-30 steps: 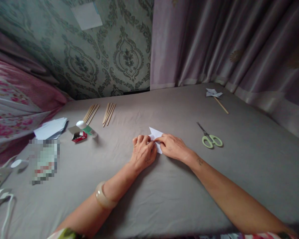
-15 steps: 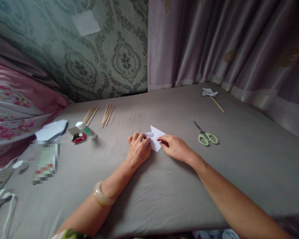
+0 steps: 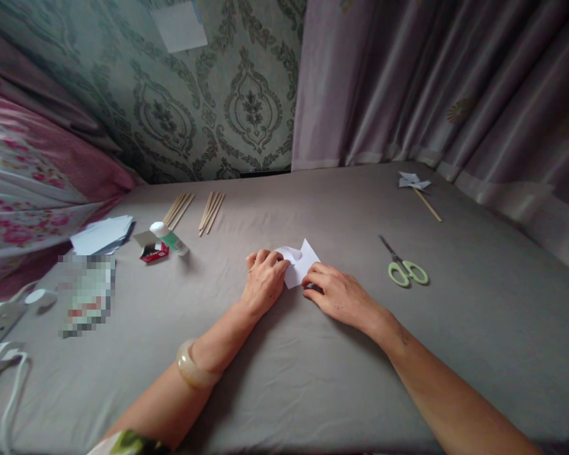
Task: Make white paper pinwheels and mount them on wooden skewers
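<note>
- Head view: white paper point(image 3: 294, 276) lies about mid-surface point(image 3: 275, 392), between both hands, one flap curled over.
- Left hand point(image 3: 264, 278): fingers closed down on the paper's left side, pinning the curl.
- Right hand point(image 3: 344, 294): half-open, fingertips at the paper's right edge, thumb parted.
- Step, my read: bending flaps inward. Next move calls for a firm left pin and a right-hand pinch.
- Glue stick point(image 3: 173, 241), toward the left edge: green label, unreadable. No brands legible.

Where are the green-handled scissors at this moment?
In the head view, the scissors lie right of centre on the grey cloth, up and to the right of the right hand, below the paper pinwheel.
</note>
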Available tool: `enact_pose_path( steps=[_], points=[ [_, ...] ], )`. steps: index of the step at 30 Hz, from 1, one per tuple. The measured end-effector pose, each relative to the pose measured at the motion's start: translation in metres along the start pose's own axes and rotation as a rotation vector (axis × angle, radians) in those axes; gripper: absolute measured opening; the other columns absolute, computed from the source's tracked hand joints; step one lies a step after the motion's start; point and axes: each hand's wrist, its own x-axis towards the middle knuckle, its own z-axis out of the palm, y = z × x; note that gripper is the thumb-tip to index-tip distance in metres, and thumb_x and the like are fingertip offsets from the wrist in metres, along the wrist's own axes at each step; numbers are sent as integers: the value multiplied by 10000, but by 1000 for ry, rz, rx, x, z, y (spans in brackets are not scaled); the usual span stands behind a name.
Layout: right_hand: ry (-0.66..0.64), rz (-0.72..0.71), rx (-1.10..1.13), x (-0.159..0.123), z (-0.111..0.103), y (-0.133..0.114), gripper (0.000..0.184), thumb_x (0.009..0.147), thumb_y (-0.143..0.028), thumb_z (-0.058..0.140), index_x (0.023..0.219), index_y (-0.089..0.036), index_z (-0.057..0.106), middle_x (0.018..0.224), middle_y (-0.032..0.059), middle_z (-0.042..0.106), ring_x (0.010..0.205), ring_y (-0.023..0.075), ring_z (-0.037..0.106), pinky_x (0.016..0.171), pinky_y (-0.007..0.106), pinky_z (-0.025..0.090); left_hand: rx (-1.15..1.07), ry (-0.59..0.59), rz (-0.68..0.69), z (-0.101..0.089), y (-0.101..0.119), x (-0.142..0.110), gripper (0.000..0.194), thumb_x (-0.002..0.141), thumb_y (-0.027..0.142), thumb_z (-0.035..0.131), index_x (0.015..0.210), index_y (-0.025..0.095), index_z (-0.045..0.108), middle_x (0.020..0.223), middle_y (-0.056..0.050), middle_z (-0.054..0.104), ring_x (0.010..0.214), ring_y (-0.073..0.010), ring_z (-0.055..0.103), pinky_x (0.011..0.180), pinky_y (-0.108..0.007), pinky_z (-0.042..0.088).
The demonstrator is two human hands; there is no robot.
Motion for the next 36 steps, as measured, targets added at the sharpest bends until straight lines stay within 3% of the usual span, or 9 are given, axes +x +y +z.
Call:
enact_pose_path(
  steps=[8, 17, 26, 36],
  points=[
    [115, -39, -99, 4, 22, -1, 154, 916, -247, 537, 986, -200, 666, 997, 67, 631, 987, 191, 564, 802, 302, 469, -37, 0, 19, 1, -3, 0, 246, 895, 175, 481, 982, 268, 691, 1078, -50, 659, 1009, -232, 490, 896, -421, 303],
    [96, -47, -166, 7, 22, -1, 165, 936, -232, 506, 939, -193, 666, 963, 56, 628, 964, 184, 576, 784, 278, 462, -47, 4, 51, 4, -4, -1, 237, 883, 163, 491, 986, 257, 683, 1094, -42, 659, 1007, -233, 475, 909, -411, 287],
    [118, -140, -265, 8, 25, -1, 215, 962, -203, 424, 909, -174, 630, 928, 70, 615, 912, 196, 564, 762, 297, 456, -131, 7, -16, 10, -8, 0, 244, 897, 189, 480, 971, 260, 702, 1062, -50, 672, 1005, -225, 496, 880, -406, 304],
    [170, -135, -194, 9, 29, 6, 136, 936, -185, 454, 869, -172, 572, 894, 76, 609, 884, 215, 581, 739, 315, 466, -200, -20, -91, 13, -11, 2, 191, 869, 211, 554, 954, 257, 718, 1042, -48, 680, 1004, -227, 497, 847, -402, 312]
  ],
)
